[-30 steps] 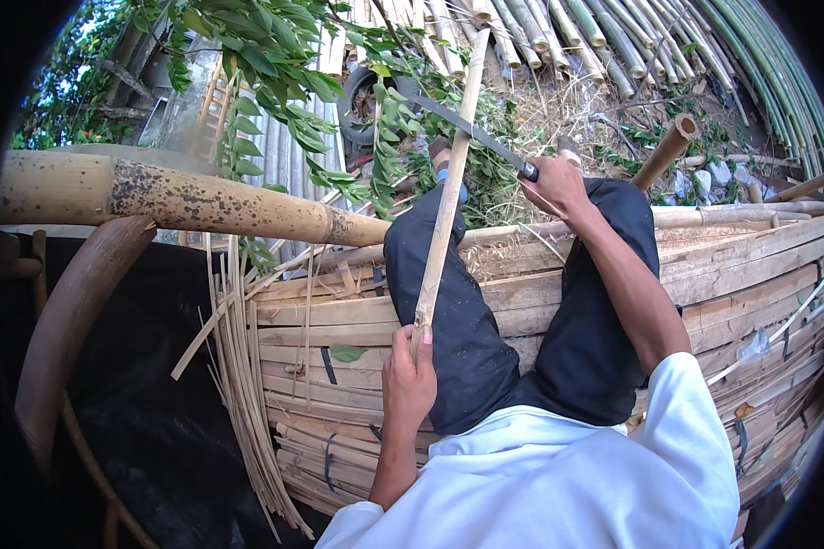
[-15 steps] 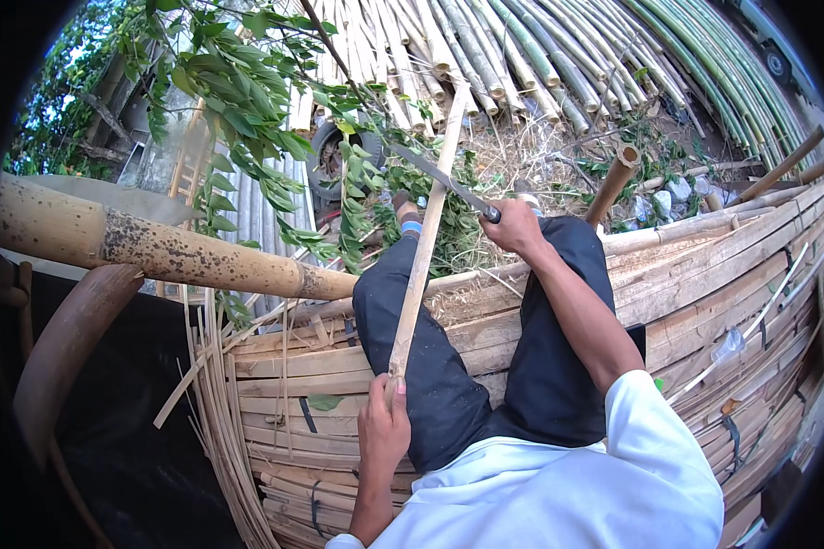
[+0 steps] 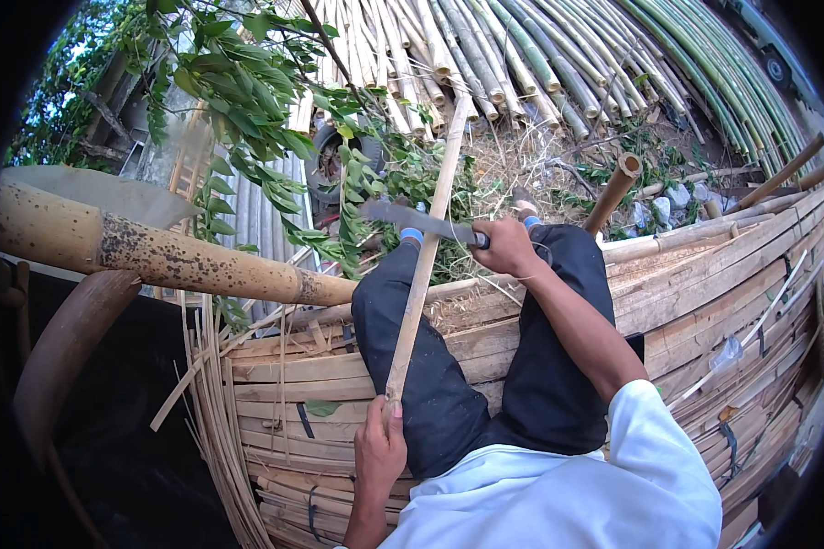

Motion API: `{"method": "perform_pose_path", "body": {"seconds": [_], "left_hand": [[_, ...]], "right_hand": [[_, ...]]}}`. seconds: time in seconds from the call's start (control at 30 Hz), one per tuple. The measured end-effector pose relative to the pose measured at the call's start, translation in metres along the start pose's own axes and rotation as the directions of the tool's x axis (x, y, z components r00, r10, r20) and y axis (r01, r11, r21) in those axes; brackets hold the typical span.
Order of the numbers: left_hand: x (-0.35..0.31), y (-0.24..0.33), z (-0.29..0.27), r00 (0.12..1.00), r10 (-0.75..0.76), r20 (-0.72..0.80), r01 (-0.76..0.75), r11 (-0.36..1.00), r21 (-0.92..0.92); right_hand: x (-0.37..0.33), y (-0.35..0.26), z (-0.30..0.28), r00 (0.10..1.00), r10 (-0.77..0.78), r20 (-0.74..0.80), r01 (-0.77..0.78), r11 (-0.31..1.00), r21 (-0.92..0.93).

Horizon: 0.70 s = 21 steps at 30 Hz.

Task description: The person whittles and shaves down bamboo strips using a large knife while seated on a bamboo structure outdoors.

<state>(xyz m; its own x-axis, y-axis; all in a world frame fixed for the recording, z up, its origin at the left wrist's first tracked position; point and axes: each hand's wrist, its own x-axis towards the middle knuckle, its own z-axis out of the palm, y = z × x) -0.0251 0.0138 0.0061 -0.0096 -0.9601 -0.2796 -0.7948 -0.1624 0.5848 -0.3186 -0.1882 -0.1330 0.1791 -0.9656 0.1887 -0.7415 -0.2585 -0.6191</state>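
My left hand [image 3: 379,446] grips the near end of a long bamboo strip [image 3: 428,247], thumb on top, beside my left thigh. The strip slants away from me over my left leg toward the ground ahead. In my right hand [image 3: 505,247] is the dark handle of a long-bladed knife [image 3: 421,222]. Its blade points left and lies across the strip about midway along; the tip is smeared by motion. Whether the edge touches the strip I cannot tell.
I sit on stacked, tied bamboo slats [image 3: 705,293]. A thick bamboo pole [image 3: 201,247] juts in from the left, above thin hanging strips [image 3: 220,430]. An upright bamboo stub [image 3: 613,194] stands beyond my right knee. Leafy branches [image 3: 238,101], a tyre [image 3: 343,165] and bamboo poles [image 3: 531,55] lie ahead.
My right hand has shifted slightly left and down, bringing the knife nearer along the strip, its blade now lying more level. My left hand keeps its grip, slightly lower.
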Motion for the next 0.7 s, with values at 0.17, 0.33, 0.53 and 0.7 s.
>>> {"method": "perform_pose_path", "body": {"seconds": [0.17, 0.33, 0.53, 0.7], "left_hand": [[-0.002, -0.007, 0.000, 1.000, -0.004, 0.012, 0.004, 1.000, -0.002], [-0.002, -0.003, -0.001, 0.999, -0.031, 0.030, 0.033, 0.999, -0.040], [-0.005, -0.009, -0.005, 0.998, -0.045, 0.052, 0.047, 0.998, -0.041], [-0.009, -0.015, -0.009, 0.997, -0.050, 0.053, 0.052, 0.998, -0.019]], "right_hand": [[0.003, -0.004, 0.004, 0.929, 0.354, -0.112, -0.333, 0.927, 0.171], [0.013, 0.016, 0.004, 0.795, 0.600, -0.089, -0.564, 0.785, 0.255], [0.009, 0.007, 0.006, 0.947, 0.305, -0.097, -0.301, 0.952, 0.049], [0.010, -0.001, -0.005, 0.882, 0.460, -0.101, -0.443, 0.883, 0.155]]}}
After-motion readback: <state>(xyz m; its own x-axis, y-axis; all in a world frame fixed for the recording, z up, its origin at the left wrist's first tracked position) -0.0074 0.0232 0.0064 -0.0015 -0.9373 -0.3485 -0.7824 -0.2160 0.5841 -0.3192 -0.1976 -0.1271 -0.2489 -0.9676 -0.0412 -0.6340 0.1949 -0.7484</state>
